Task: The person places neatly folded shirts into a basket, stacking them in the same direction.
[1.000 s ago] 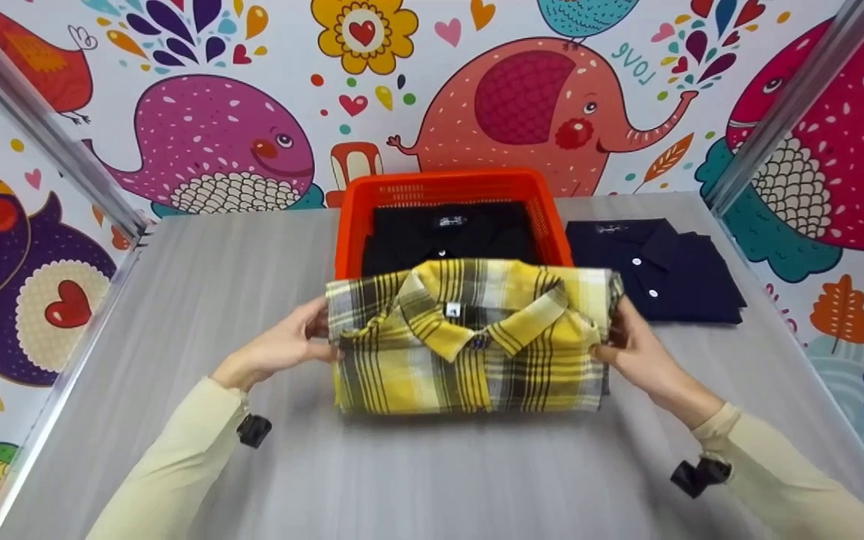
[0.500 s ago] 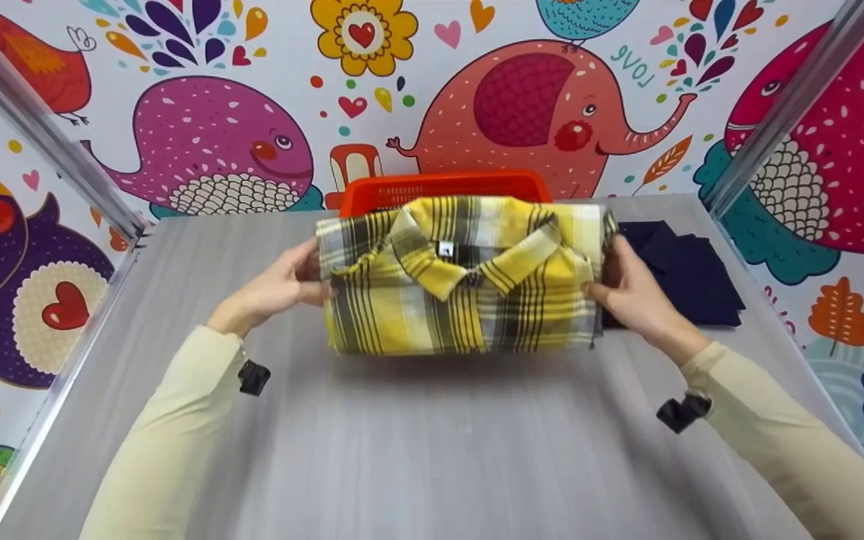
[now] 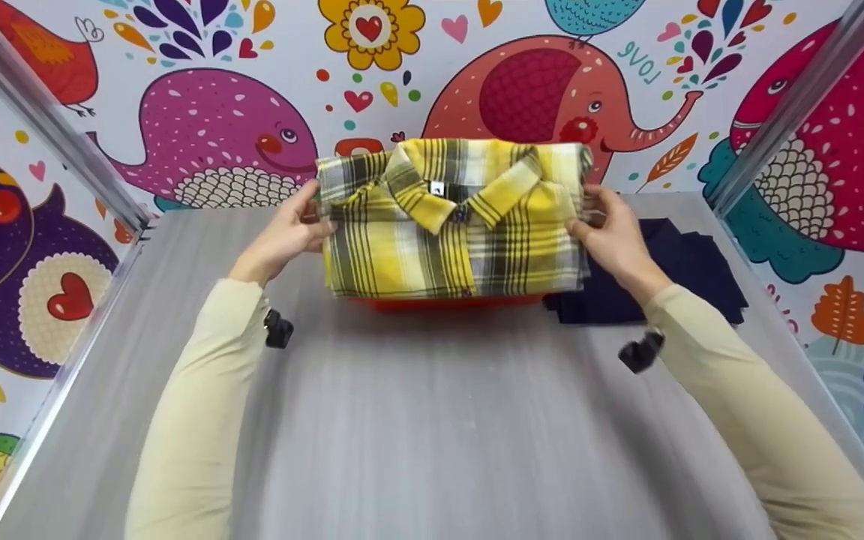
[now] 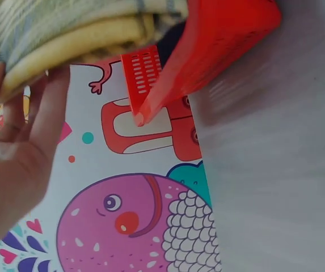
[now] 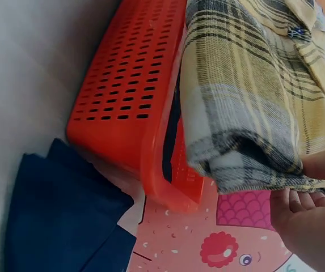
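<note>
A folded yellow, grey and white plaid shirt [image 3: 394,255] is held flat in the air, collar up, between both hands. My left hand [image 3: 289,229] pinches its left side edge, thumb on top and fingers beneath. At the opposite edge my right hand [image 3: 616,236] grips the fold the same way, as the right wrist view shows. Under the shirt stands a red perforated basket [image 5: 122,85], mostly hidden in the head view. A strip of dark cloth [image 5: 172,133] shows inside it in the right wrist view.
Right of the basket a folded navy shirt [image 3: 679,277] lies on the grey table [image 3: 432,420], partly behind my right hand. Behind the table rises a wall [image 3: 387,97] printed with cartoon animals. Metal posts [image 3: 784,112] stand at the back corners.
Both hands have carried the plaid shirt away from me and upward, from in front of the basket to over it. The black shirt in the basket is now covered in the head view.
</note>
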A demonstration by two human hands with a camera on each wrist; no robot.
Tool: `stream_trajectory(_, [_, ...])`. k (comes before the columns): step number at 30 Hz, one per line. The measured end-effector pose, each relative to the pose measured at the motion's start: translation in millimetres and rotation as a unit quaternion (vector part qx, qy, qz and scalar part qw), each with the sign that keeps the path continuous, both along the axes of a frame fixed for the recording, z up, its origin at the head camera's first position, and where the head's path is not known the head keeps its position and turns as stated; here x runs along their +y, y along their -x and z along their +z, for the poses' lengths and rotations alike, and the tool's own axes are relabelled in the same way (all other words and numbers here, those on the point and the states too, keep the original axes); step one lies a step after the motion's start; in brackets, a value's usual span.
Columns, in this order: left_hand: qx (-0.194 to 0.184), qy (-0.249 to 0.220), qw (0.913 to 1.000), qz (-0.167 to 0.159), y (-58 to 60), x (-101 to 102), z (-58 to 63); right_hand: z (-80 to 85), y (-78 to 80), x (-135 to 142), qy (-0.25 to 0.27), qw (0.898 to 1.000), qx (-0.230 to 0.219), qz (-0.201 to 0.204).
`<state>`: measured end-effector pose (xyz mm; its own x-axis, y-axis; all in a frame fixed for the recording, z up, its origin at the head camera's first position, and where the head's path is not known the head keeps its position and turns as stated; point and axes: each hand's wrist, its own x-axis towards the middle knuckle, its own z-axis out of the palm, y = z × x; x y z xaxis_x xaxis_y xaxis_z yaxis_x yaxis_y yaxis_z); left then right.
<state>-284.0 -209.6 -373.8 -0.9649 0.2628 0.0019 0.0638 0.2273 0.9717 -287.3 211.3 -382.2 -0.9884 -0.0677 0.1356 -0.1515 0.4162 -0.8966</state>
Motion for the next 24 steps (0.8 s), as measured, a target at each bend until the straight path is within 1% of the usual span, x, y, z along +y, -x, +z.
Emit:
stream_trajectory(3, [0.0,0.001,0.9997,0.025,8.9,4,-3.5,-0.6,12.1,-4,0.003,1.0,0.002,-0.009])
stream_trajectory(5, [-0.004,0.007,0.9992,0.04,14.3,7,-4.6,-0.6,18.6,-6,-0.006,1.0,0.001,-0.014])
stream_trajectory(9, [-0.008,0.023,0.9978,0.061,23.7,15,-4.9,-1.9,28.6,-7,-0.029,0.999,0.003,-0.019])
stream_trajectory(11, [-0.004,0.033,0.9972,0.066,27.3,19,-6.2,-4.1,31.6,-8,-0.046,0.999,0.005,-0.021])
stream_trajectory(14, [-0.001,0.042,0.9968,0.068,30.6,25,-9.9,-8.8,33.9,-9,-0.068,0.997,0.009,-0.021])
stream_trajectory(17, [0.007,0.056,0.9955,0.076,31.8,30,-13.7,-13.9,35.1,-12,-0.084,0.996,0.015,-0.022])
stream_trajectory(22, [0.023,0.076,0.9926,0.092,33.4,35,-19.3,-20.6,36.9,-12,-0.09,0.995,0.023,-0.023])
stream_trajectory(24, [0.033,0.112,0.9882,0.098,33.5,33,-22.9,-23.4,37.3,-9,-0.095,0.995,0.018,-0.011])
